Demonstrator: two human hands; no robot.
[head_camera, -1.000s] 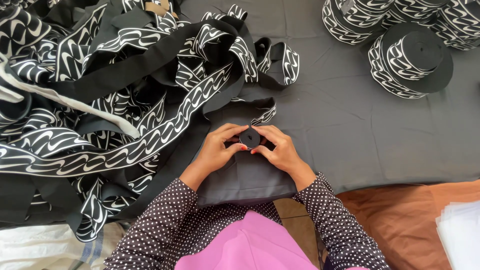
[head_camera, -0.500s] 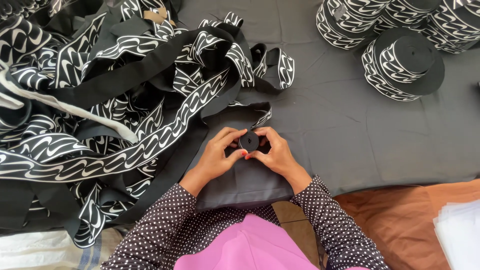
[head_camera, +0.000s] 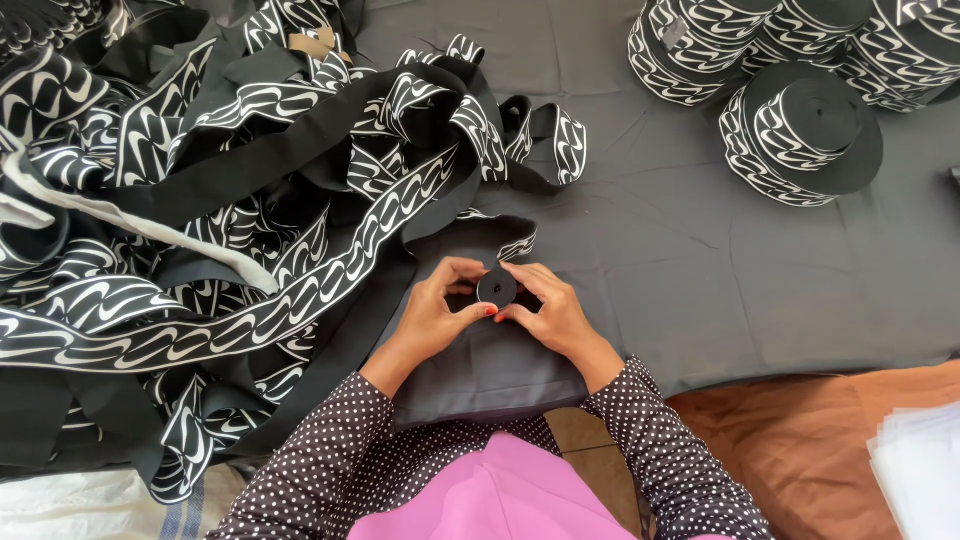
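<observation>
Head view: I see both hands pinching one small, tightly wound black band roll (head_camera: 497, 288) over the dark grey cloth (head_camera: 660, 250). Left hand (head_camera: 432, 315) and right hand (head_camera: 555, 312) both have fingers clamped on it. Woven black-and-white patterned band (head_camera: 230, 200) lies in one loose, tangled heap at left. Finished round coils (head_camera: 800, 135) are stacked top right; I cannot count them exactly.

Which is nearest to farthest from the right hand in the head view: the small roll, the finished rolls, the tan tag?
1. small roll, between both hands' fingertips, touching right hand.
2. finished rolls, upper right.
3. tan tag, upper left, among loose band.
</observation>
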